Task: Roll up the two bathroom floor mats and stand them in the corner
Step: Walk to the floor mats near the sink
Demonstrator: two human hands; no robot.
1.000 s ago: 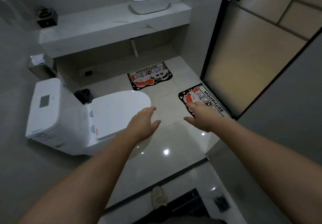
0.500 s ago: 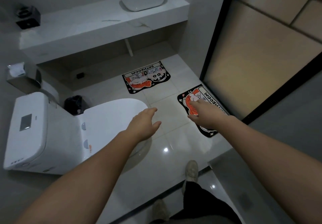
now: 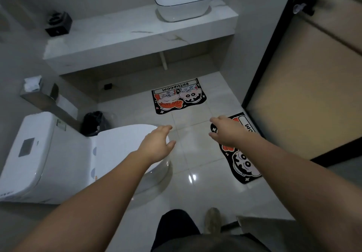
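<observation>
While both bare arms extend forward over the glossy pale tiled floor (image 3: 195, 148), neither hand holds anything. The left hand (image 3: 156, 146) hangs above the front edge of the white closed-lid toilet (image 3: 58, 153), palm down, fingers loosely spread; its grip is open and empty. The right hand (image 3: 227, 132) is held over the near mat, fingers pointing forward and slightly apart; its grip is likewise open, and contact with the mat cannot be confirmed from this view.

Task items:
- Near mat: a black cartoon-printed bathroom floor mat with orange and white figures (image 3: 242, 163) lies flat and unrolled on the floor, just beside the black-framed frosted glass door (image 3: 305, 87). The right forearm covers part of it.
- Far mat: a second black cartoon-printed floor mat lettered "BATHROOM" (image 3: 178, 97) lies flat and unrolled further ahead, partly under the white marble worktop (image 3: 127, 34). It is well apart from both hands.

Surroundings:
- A white rectangular basin with a dark rim (image 3: 183, 3) stands on the right part of the worktop; a small black box (image 3: 58, 24) stands at the left end.
- A black-lined waste bin (image 3: 94, 122) stands on the floor between the toilet and the wall.
- A dark trouser leg (image 3: 174, 226) and a pale shoe (image 3: 212, 220) appear at the bottom edge.
</observation>
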